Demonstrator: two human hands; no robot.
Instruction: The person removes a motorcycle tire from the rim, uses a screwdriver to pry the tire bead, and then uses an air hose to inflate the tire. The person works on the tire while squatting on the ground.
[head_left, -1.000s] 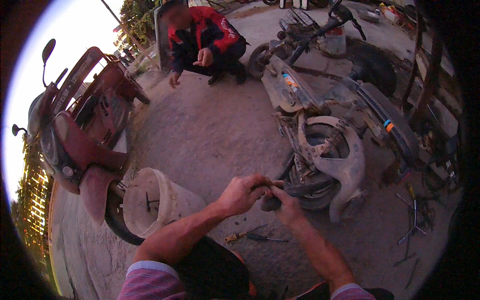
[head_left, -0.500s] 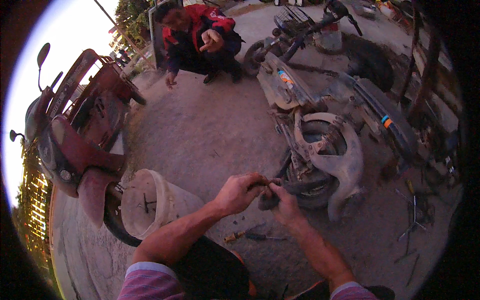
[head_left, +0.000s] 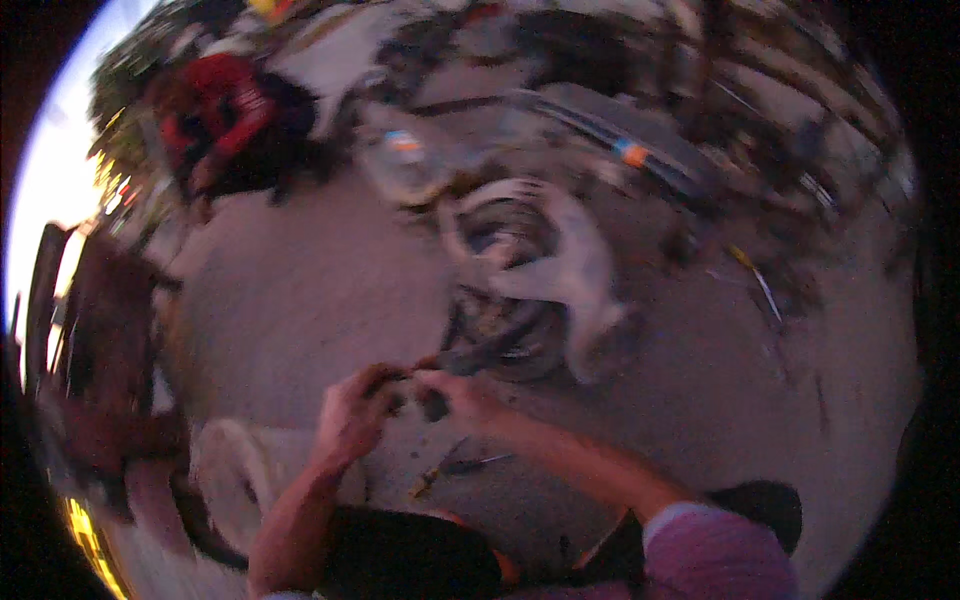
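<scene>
My left hand [head_left: 357,405] and my right hand [head_left: 463,402] are close together, fingers curled round a small dark piece [head_left: 432,404], too blurred to make out. Just beyond them a muddy tyre [head_left: 510,335] lies on the ground beside a pale grey, curved part [head_left: 560,275] of a dismantled two-wheeler. On the ground below my hands lie a yellow-handled tool [head_left: 425,483] and a dark-handled one [head_left: 465,465]. A dirty white bucket [head_left: 262,445] stands to the lower left.
Another person [head_left: 225,120] in a red and black jacket crouches at the upper left. A red cargo tricycle [head_left: 105,350] is at the left. More two-wheeler parts [head_left: 620,140] and scrap lie at the top and right, with scattered tools [head_left: 760,285] on the right.
My view has swung and blurred, shifting the scene leftward in the picture. My hands, still together on the dark piece, appear lower and further left. The crouching person is now at the upper left.
</scene>
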